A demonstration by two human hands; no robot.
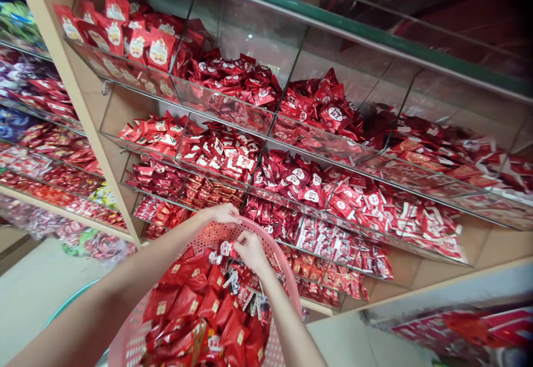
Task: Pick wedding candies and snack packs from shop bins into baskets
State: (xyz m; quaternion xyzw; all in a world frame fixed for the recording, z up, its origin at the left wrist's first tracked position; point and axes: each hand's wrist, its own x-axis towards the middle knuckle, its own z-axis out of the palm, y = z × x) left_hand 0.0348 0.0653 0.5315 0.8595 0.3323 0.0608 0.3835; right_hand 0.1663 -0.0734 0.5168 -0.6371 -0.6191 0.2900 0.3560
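A pink perforated basket (pixel 129 339) full of red snack packets (pixel 195 306) is held up in front of a shelf unit. My left hand (pixel 222 213) is closed on the basket's far rim. Over the packets at the far end of the basket, my right hand (pixel 250 249) pinches a small red and white packet (pixel 225 248).
Tiers of clear acrylic bins (pixel 266 128) hold heaps of red wrapped snacks behind the basket. A wooden upright (pixel 79 100) divides them from shelves of mixed sweets on the left. Pale floor shows at lower left; another display (pixel 449 328) sits at lower right.
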